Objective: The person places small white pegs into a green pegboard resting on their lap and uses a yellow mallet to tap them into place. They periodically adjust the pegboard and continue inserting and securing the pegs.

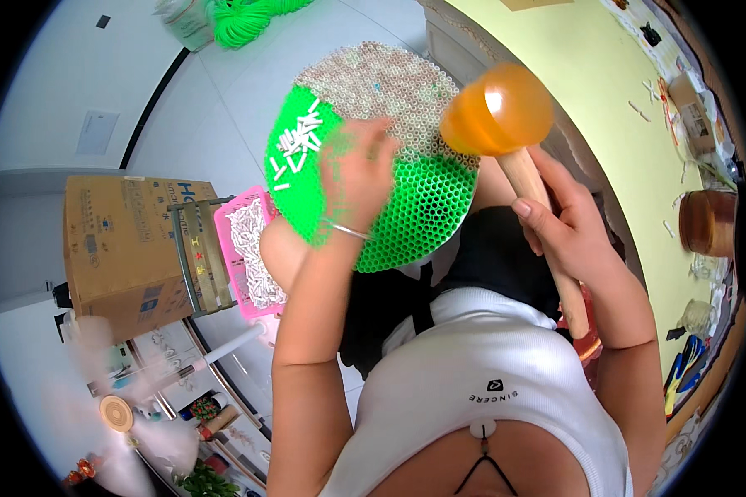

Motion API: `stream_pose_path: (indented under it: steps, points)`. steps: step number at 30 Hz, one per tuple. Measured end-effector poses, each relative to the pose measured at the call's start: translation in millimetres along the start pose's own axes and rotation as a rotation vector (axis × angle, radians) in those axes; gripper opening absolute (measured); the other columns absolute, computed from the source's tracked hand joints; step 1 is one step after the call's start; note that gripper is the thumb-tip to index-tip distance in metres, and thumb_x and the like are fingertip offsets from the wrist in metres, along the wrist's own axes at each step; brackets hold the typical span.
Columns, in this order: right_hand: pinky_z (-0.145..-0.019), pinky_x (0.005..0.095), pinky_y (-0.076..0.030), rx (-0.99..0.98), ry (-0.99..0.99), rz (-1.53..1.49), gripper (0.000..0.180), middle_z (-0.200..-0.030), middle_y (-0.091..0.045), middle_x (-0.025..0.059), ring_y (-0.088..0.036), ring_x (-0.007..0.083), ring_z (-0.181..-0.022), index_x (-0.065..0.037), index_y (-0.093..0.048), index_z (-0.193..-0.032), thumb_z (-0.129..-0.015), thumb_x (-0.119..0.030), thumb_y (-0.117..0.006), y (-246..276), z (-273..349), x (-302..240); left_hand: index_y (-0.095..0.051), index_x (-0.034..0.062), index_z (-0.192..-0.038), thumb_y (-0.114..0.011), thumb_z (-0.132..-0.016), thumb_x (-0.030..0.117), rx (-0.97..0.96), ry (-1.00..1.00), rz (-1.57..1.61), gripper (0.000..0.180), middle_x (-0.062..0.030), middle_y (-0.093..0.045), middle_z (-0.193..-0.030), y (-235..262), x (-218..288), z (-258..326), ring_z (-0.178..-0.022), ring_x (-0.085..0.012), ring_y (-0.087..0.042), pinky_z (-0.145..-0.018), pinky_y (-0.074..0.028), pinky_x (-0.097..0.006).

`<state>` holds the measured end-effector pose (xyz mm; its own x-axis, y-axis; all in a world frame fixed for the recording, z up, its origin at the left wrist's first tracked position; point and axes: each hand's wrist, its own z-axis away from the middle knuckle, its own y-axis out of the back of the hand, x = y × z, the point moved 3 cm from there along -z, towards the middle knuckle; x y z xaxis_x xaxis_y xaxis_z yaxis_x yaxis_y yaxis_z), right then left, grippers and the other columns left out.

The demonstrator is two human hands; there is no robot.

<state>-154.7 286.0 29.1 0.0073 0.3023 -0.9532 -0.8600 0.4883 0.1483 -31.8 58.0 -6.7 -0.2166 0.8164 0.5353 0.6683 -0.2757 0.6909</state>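
Note:
Across my lap lies a round green honeycomb disc (419,203). Its far part is packed with short pale tubes (381,91) standing upright. Loose white tubes (297,142) lie in a heap on its left side. Over the middle of the disc is my left hand (358,170), smeared by motion, so what its fingers hold is unclear. My right hand (568,219) grips the wooden handle of a mallet (501,108). The mallet's rounded orange head is raised over the disc's right edge.
A pink basket (253,248) full of white tubes stands left of my leg, near a cardboard box (124,248). A fan (118,412) is at lower left. On the right runs a yellow table (613,174) holding an amber jar (706,224) and scissors (684,373). Green cord (240,25) lies far off.

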Motion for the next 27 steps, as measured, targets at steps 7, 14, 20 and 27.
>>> stream_pose_path:
  steps: [7,14,20,27]
  points:
    - [-0.082,0.0415,-0.051,-0.034,0.2,0.402,0.054,-0.102,-0.065,0.0251,-0.065,0.0408,-0.092,-0.007,-0.041,-0.143,-0.094,-0.013,-0.062,-6,-12,0,-0.069,0.0059,-0.076,-0.063,-0.073,0.004,-0.043,-0.247,-0.59,0.007,-0.01,-0.061,-0.078,51,-90,-2,-0.075,-0.0291,-0.056,-0.067,-0.047,-0.042]
    - [-0.065,0.0342,-0.052,-0.073,-0.114,0.194,0.054,-0.09,-0.066,0.0161,-0.064,0.023,-0.066,-0.009,-0.041,-0.144,-0.095,-0.014,-0.062,-1,-3,1,-0.063,0.0056,-0.071,-0.064,-0.072,0.006,-0.126,-0.272,-0.664,0.001,-0.0077,-0.057,-0.075,50,-96,4,-0.075,-0.0275,-0.057,-0.063,-0.047,-0.04]
    - [-0.054,0.0277,-0.048,-0.084,-0.068,0.068,0.054,-0.079,-0.06,0.0064,-0.052,0.0123,-0.054,-0.009,-0.04,-0.146,-0.096,-0.013,-0.061,-3,-8,14,-0.065,0.0074,-0.077,-0.067,-0.07,0.006,-0.171,-0.332,-0.723,0.007,-0.0076,-0.056,-0.074,47,-79,6,-0.073,-0.0284,-0.057,-0.065,-0.045,-0.042]
    - [-0.053,0.0259,-0.046,-0.081,-0.103,-0.029,0.055,-0.078,-0.059,0.0044,-0.051,0.0108,-0.054,-0.008,-0.04,-0.146,-0.096,-0.011,-0.06,2,-9,19,-0.06,0.0041,-0.079,-0.064,-0.074,0.003,-0.379,-0.426,-0.324,0.006,-0.0141,-0.057,-0.075,33,33,-15,-0.07,-0.0328,-0.056,-0.062,-0.043,-0.044]
